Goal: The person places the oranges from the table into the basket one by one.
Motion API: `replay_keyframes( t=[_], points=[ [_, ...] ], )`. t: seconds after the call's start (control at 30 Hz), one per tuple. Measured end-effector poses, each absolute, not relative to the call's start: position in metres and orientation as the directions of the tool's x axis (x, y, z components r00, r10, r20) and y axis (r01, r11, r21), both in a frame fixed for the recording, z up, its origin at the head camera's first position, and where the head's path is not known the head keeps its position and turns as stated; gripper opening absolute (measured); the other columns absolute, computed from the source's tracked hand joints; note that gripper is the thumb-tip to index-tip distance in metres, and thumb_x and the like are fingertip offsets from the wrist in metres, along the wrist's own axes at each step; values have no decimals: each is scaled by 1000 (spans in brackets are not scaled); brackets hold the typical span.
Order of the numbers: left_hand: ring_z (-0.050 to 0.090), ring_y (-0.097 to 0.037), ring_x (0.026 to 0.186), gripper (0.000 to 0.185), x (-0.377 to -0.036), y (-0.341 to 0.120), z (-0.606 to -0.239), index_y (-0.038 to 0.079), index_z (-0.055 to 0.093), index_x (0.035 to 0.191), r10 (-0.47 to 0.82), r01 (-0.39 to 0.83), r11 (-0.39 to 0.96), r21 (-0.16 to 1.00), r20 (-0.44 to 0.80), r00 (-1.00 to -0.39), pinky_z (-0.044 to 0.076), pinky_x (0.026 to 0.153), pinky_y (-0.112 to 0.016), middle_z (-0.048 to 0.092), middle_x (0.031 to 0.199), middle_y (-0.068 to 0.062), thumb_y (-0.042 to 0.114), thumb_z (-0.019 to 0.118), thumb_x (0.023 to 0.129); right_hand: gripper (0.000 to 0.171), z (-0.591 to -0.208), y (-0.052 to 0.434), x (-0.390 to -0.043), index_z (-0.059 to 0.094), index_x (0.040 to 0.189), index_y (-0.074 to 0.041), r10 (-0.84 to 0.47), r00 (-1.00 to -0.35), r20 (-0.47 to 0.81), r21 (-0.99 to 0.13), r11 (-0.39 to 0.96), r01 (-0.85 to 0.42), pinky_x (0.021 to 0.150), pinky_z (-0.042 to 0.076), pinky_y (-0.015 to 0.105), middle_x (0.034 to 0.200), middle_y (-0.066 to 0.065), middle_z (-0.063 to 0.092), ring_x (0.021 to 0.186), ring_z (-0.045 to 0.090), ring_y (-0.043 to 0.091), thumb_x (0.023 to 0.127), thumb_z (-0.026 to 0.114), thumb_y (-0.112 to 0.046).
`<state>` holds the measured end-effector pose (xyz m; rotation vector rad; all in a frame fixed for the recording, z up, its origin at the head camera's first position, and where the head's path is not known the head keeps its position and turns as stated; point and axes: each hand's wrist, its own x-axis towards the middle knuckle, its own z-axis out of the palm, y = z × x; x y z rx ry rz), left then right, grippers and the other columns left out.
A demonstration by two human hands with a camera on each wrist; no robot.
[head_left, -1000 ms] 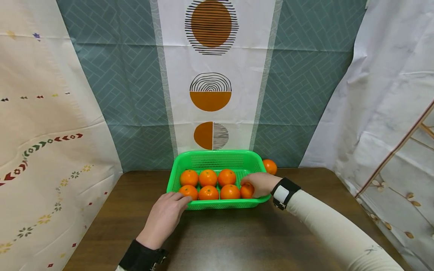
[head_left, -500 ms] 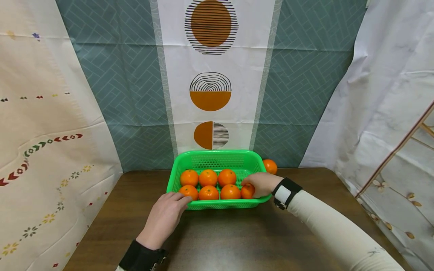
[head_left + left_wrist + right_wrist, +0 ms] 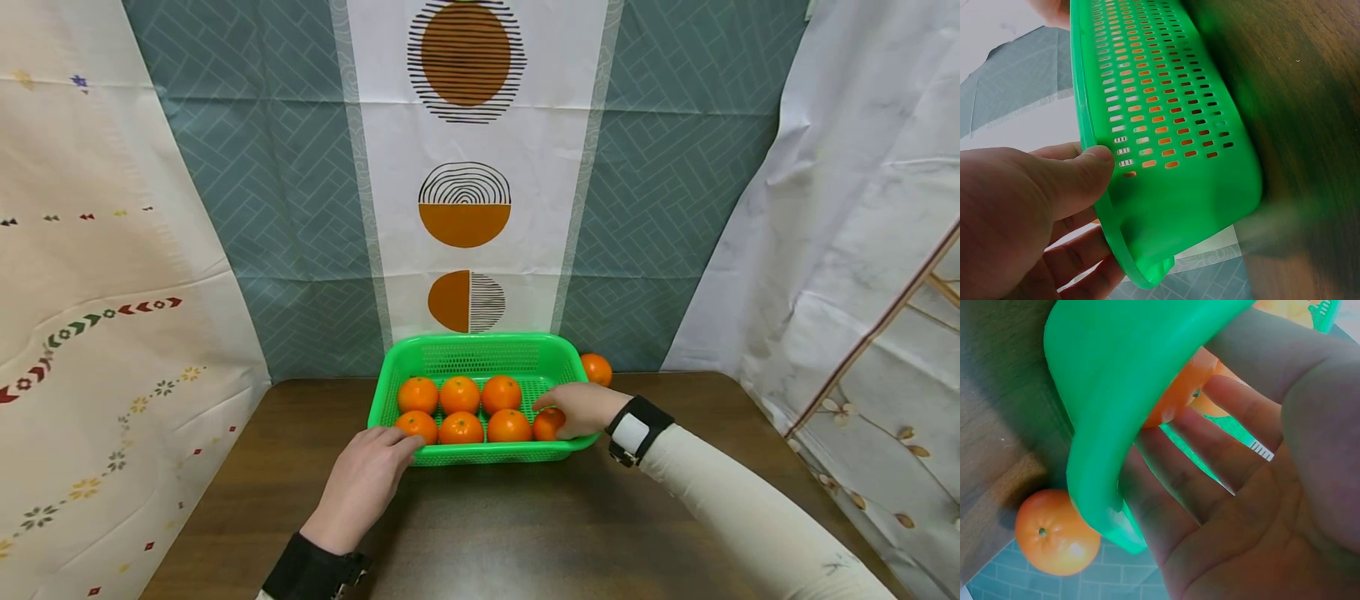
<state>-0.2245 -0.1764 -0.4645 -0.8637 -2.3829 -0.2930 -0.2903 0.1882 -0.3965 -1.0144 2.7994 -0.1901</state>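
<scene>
A green perforated basket (image 3: 487, 454) stands on a brown table and holds several oranges in two rows. My left hand (image 3: 367, 479) grips its front left corner. In the left wrist view the thumb (image 3: 1088, 165) presses on the basket's (image 3: 1166, 125) outer wall, and the fingers reach past the rim. My right hand (image 3: 581, 408) reaches over the right end and holds an orange (image 3: 546, 423) at the right of the front row. In the right wrist view that orange (image 3: 1179, 394) sits between thumb and fingers (image 3: 1204, 481), behind the basket wall (image 3: 1122, 375).
One more orange (image 3: 597, 368) lies on the table behind the basket's right rear corner; the right wrist view shows this loose orange (image 3: 1054, 532) too. Patterned cloth hangs close behind and at both sides. Bare brown tabletop (image 3: 510, 533) stretches in front of the basket.
Almost nothing differs. The right hand with its orange has sunk slightly into the basket's front right corner. The left hand keeps its place.
</scene>
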Motion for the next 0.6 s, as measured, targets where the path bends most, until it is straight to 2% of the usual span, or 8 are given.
replay_keyframes(
  t=[0.13, 0.3, 0.47, 0.6],
  points=[
    [63, -18, 94, 28, -225, -176, -465, 18, 75, 109, 516, 642, 767, 7, 588, -623, 53, 90, -41, 69, 98, 6, 11, 84, 83, 47, -397, 191, -286, 64, 133, -6, -646, -761, -61, -172, 758, -630, 98, 51, 43, 130, 12, 64, 118, 60, 27, 88, 77, -17],
    [63, -19, 94, 30, -224, -176, -464, 18, 75, 109, 518, 641, 767, 9, 581, -628, 52, 90, -41, 68, 98, 6, 11, 85, 82, 54, -400, 196, -277, 59, 141, -9, -622, -783, 34, -158, 770, -618, 99, 51, 45, 138, 11, 60, 127, 56, 28, 94, 73, -31],
    [64, -19, 94, 30, -224, -175, -465, 18, 75, 109, 516, 640, 769, 7, 583, -627, 52, 91, -41, 69, 99, 6, 11, 85, 82, 64, -406, 202, -268, 52, 148, -13, -592, -793, 142, -129, 784, -608, 103, 48, 48, 148, 9, 51, 137, 47, 29, 94, 70, -43],
    [64, -18, 94, 29, -225, -175, -465, 18, 75, 109, 516, 641, 768, 6, 588, -623, 52, 91, -41, 69, 99, 6, 12, 85, 82, 72, -412, 207, -262, 47, 151, -11, -589, -768, 253, -106, 772, -627, 109, 41, 51, 153, 13, 45, 141, 41, 33, 93, 71, -45]
  ],
)
